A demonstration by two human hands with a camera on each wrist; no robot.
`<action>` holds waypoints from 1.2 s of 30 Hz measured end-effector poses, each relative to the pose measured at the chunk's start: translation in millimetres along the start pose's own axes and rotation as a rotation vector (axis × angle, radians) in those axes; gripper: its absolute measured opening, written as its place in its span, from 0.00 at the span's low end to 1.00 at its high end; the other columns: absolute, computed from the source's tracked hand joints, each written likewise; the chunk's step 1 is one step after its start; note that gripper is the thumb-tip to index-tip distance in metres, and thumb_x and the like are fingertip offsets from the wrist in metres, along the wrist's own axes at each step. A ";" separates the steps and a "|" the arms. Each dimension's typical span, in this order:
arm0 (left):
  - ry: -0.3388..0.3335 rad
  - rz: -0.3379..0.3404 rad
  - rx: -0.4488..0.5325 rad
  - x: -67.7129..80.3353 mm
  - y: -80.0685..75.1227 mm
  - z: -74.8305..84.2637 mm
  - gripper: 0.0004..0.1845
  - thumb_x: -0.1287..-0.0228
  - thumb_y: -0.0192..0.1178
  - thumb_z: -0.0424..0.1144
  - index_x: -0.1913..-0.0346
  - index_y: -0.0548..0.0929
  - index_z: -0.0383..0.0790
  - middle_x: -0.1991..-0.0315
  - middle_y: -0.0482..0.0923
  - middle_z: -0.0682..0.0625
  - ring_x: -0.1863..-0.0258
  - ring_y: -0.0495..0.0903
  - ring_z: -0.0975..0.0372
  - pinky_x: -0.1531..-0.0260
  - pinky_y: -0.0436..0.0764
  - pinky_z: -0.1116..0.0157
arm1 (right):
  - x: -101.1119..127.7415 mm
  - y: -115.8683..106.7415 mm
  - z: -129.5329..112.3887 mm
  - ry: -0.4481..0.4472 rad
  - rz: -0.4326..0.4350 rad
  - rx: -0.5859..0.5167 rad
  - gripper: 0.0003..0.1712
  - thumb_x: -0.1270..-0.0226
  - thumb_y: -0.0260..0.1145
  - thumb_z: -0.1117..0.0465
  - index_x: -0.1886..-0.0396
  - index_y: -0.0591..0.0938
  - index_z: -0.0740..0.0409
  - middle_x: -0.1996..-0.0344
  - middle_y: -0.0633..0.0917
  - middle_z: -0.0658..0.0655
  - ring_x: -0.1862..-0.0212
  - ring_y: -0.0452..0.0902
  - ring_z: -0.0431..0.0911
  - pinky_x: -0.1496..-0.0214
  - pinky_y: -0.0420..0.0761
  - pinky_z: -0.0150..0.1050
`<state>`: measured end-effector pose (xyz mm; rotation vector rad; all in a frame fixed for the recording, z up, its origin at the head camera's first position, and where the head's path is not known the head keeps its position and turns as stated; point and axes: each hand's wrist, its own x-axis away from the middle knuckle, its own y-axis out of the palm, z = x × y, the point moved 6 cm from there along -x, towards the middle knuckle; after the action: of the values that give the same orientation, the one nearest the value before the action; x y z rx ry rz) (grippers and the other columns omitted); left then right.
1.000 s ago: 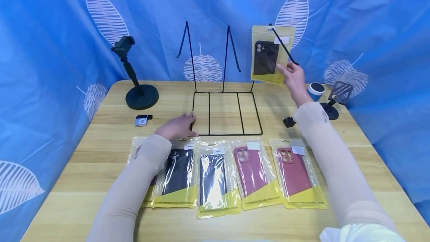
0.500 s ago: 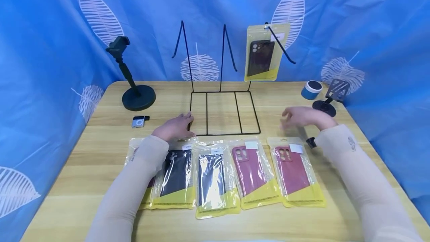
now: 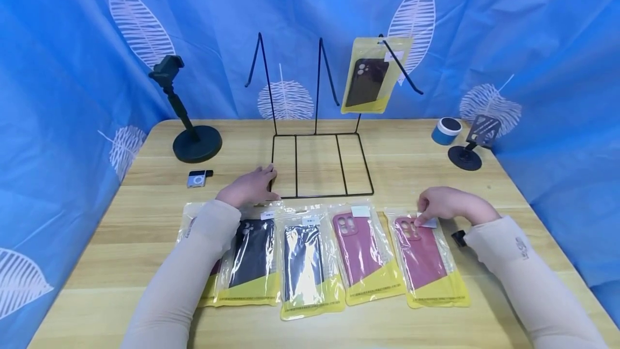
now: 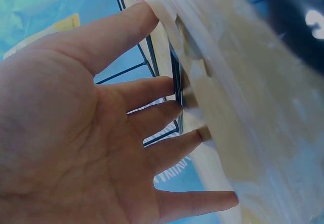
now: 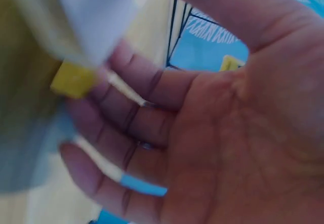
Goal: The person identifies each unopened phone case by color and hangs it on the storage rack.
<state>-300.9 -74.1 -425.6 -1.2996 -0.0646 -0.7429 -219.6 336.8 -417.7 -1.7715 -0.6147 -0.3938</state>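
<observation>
Several phone case packets lie in a row near the table's front edge. My right hand (image 3: 438,206) has its bent fingertips on the top edge of the rightmost red case packet (image 3: 426,263), by its white label. In the right wrist view the packet's top (image 5: 76,77) lies against my fingers (image 5: 131,113), with the thumb apart. My left hand (image 3: 252,187) rests flat on the table, fingers straight, touching the front left corner of the black wire rack (image 3: 318,85). The left wrist view shows its fingers (image 4: 162,113) against the rack wire (image 4: 174,77). A black case packet (image 3: 368,82) hangs on the rack's right hook.
A second red packet (image 3: 360,252), a dark one (image 3: 305,257) and a black one (image 3: 252,255) lie left of the rightmost. A black phone stand (image 3: 196,141) and small device (image 3: 196,179) sit at the left. A blue roll (image 3: 446,131), small stand (image 3: 467,155) and black clip (image 3: 457,237) sit at the right.
My right hand let go of the hanging packet, came down from the rack and now touches the rightmost red packet. The hung packet swings slightly. My left hand has stayed put.
</observation>
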 end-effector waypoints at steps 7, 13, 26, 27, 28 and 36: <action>0.006 0.000 -0.001 0.1 0.0 1.9 0.43 0.29 0.58 0.54 0.21 0.51 0.37 0.19 0.38 0.43 0.21 0.42 0.43 0.27 0.58 0.42 | 9.5 6.2 10.6 -0.076 0.003 -0.111 0.19 0.42 0.74 0.48 0.78 0.76 0.53 0.79 0.73 0.46 0.73 0.67 0.41 0.69 0.67 0.35; -0.002 0.001 0.000 0.8 -1.0 1.2 0.43 0.29 0.58 0.54 0.21 0.51 0.38 0.19 0.37 0.43 0.21 0.41 0.43 0.27 0.58 0.42 | 19.8 -5.0 16.2 -0.170 0.006 -0.270 0.17 0.38 0.71 0.53 0.68 0.73 0.59 0.76 0.74 0.49 0.69 0.71 0.41 0.64 0.72 0.34; 0.001 0.006 0.002 2.8 -0.7 0.8 0.43 0.29 0.58 0.54 0.21 0.52 0.37 0.19 0.38 0.42 0.21 0.42 0.43 0.27 0.58 0.41 | 40.6 -63.9 2.3 -0.138 0.421 -0.404 0.54 0.34 0.70 0.59 0.18 0.47 0.46 0.24 0.60 0.67 0.25 0.53 0.68 0.32 0.66 0.65; 0.002 0.008 0.001 2.8 -0.4 0.8 0.43 0.29 0.58 0.54 0.21 0.52 0.37 0.19 0.38 0.42 0.21 0.42 0.42 0.27 0.58 0.41 | 41.6 -64.5 -0.3 -0.125 0.437 -0.413 0.55 0.34 0.70 0.59 0.18 0.44 0.40 0.22 0.55 0.66 0.24 0.48 0.69 0.31 0.61 0.69; 0.003 0.009 0.002 2.7 -0.2 0.8 0.43 0.29 0.58 0.54 0.21 0.52 0.37 0.19 0.38 0.42 0.21 0.42 0.42 0.27 0.58 0.41 | 43.2 -64.8 -2.8 -0.114 0.452 -0.421 0.56 0.33 0.69 0.60 0.19 0.42 0.35 0.21 0.52 0.64 0.23 0.45 0.70 0.30 0.58 0.71; 0.009 0.020 0.006 2.9 -1.2 1.3 0.43 0.29 0.58 0.53 0.22 0.52 0.36 0.19 0.39 0.42 0.21 0.42 0.42 0.27 0.57 0.42 | 65.4 -74.2 -36.3 -0.317 0.770 -0.387 0.32 0.29 0.62 0.69 0.28 0.72 0.46 0.23 0.62 0.48 0.41 0.72 0.33 0.69 0.69 0.28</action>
<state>-298.9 -74.3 -422.9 -1.2900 -0.0466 -0.7306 -209.0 330.2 -313.1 -2.3026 -0.0267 0.3284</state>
